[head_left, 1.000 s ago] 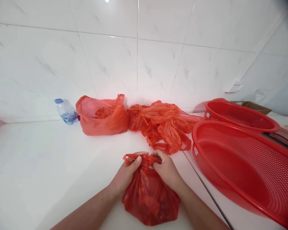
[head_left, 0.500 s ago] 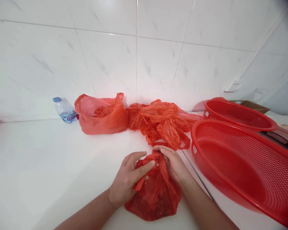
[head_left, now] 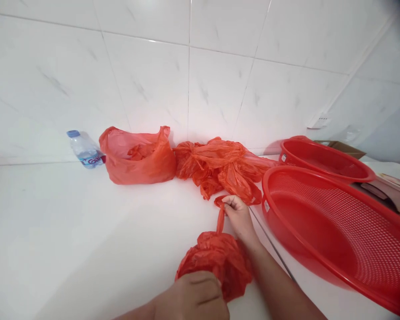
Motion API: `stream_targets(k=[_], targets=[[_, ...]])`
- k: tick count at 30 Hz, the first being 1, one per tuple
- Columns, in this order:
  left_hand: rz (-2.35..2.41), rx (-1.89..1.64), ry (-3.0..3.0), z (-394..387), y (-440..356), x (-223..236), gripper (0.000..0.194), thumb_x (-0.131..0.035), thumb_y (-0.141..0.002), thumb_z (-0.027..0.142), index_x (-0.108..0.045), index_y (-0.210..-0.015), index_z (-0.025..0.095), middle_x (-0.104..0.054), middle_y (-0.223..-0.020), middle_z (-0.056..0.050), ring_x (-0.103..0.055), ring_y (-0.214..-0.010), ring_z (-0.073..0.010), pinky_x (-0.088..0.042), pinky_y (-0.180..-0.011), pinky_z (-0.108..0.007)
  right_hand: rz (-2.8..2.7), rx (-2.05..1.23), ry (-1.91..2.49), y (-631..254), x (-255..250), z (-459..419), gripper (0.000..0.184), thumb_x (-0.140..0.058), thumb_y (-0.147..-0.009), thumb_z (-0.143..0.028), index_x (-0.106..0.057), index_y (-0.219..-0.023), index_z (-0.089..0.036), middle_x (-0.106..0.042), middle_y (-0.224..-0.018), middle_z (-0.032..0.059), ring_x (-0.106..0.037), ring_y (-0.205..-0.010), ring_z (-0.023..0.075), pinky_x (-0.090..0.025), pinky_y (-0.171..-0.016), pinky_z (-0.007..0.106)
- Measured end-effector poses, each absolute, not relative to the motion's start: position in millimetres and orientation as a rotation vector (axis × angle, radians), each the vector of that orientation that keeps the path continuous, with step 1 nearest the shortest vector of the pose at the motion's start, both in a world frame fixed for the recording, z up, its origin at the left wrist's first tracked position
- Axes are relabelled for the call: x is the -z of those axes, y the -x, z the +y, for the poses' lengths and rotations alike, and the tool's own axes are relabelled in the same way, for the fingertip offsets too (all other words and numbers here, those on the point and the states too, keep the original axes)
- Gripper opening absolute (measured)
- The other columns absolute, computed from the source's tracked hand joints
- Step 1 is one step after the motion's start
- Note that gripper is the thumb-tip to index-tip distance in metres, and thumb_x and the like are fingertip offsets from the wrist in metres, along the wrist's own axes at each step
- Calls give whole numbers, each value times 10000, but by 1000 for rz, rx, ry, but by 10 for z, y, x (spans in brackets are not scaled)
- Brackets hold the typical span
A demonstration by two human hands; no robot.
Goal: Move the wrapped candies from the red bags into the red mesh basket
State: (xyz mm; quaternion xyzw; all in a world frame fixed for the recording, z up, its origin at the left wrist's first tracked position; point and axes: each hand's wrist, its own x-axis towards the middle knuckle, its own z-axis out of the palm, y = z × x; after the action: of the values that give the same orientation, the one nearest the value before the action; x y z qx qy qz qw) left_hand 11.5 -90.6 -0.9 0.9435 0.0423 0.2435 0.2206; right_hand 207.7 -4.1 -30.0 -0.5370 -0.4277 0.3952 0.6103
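One red bag (head_left: 218,260): handle (head_left: 220,221) pinched in right hand (head_left: 240,218)
Left hand (head_left: 195,297): curled, hold hidden
Worktop (head_left: 86,231), away from back edge: likely handle-tensioning; next needs steady grip

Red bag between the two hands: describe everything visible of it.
The red bag is thin, slightly see-through, crinkled, apparently plastic. Its body sits bunched and rounded on the white table. One narrow, twisted handle stretches from its top toward the far side, pinched in the fingertips of the right hand. The curled left hand covers part of its near side; whether it grips the bag is hidden. Its contents cannot be made out.
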Motion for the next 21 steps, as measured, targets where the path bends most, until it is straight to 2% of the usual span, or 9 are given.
stream_targets(k=[1, 3, 5, 7, 9, 11, 14, 17, 21], targets=[[152, -805, -2699, -895, -116, -17, 265, -409, -917, 173, -661, -955, 247, -644, -635, -55, -558, -592, -178, -503, -685, -300, -1003, -929, 1249, -2085, 301, -44, 156, -628, -676, -295, -592, -782, -186, -584, -723, -8, -499, -650, 122, -401, -618, 248], [247, -1100, -2848, -863, -115, -47, 176, -521, -883, 204, -624, -1026, 217, -693, -800, -74, -609, -704, -183, -512, -750, -328, -1039, -982, 1253, -2100, 301, -50, 224, -643, -698, -368, -614, -827, -187, -601, -769, 4, -517, -689, 134, -416, -635, 253], [381, -1274, -2956, -807, -114, -40, 322, -567, -863, 365, -572, -1129, 184, -658, -1078, -146, -608, -977, -256, -481, -887, -433, -1093, -1008, 1255, -2106, 299, -52, 282, -632, -726, -444, -625, -837, -184, -605, -776, 11, -524, -701, 142, -424, -644, 256], [607, -1166, -3026, -732, -120, 1, 492, -586, -829, 461, -509, -1235, 195, -519, -1307, -197, -474, -1212, -350, -424, -956, -531, -1155, -990, 1267, -2101, 298, -48, 328, -604, -749, -499, -626, -820, -179, -596, -727, 7, -517, -669, 142, -422, -634, 259], [808, -920, -3012, -657, -133, 64, 545, -603, -830, 379, -432, -1324, 225, -417, -1405, -199, -449, -1240, -360, -452, -931, -513, -1197, -953, 1289, -2094, 304, -37, 369, -595, -743, -539, -625, -796, -174, -591, -688, 7, -516, -643, 146, -424, -620, 264], [872, -698, -2925, -605, -146, 124, 500, -543, -865, 256, -402, -1344, 238, -499, -1333, -160, -567, -1097, -278, -509, -854, -409, -1208, -930, 1325, -2096, 326, -21, 399, -594, -723, -565, -632, -790, -173, -606, -698, 18, -533, -653, 159, -435, -619, 271], [870, -576, -2788, -573, -124, 167, 385, -530, -850, 219, -497, -1233, 236, -646, -989, -63, -617, -782, -185, -524, -694, -301, -1210, -937, 1395, -2123, 383, 8, 406, -593, -706, -565, -643, -794, -172, -624, -732, 32, -556, -685, 173, -451, -630, 277], [930, -771, -2683, -555, 16, 153, 346, -577, -794, 221, -552, -1139, 212, -625, -883, -57, -593, -718, -183, -504, -627, -284, -1232, -964, 1441, -2157, 428, 31, 402, -591, -705, -548, -649, -831, -170, -633, -789, 44, -573, -735, 184, -466, -661, 281], [981, -1230, -2515, -515, 426, 120, 358, -512, -852, 207, -527, -1209, 212, -597, -901, -68, -596, -761, -173, -502, -658, -279, -1299, -1003, 1481, -2186, 433, 23, 385, -580, -721, -527, -650, -870, -178, -635, -836, 45, -576, -778, 191, -473, -707, 284]])
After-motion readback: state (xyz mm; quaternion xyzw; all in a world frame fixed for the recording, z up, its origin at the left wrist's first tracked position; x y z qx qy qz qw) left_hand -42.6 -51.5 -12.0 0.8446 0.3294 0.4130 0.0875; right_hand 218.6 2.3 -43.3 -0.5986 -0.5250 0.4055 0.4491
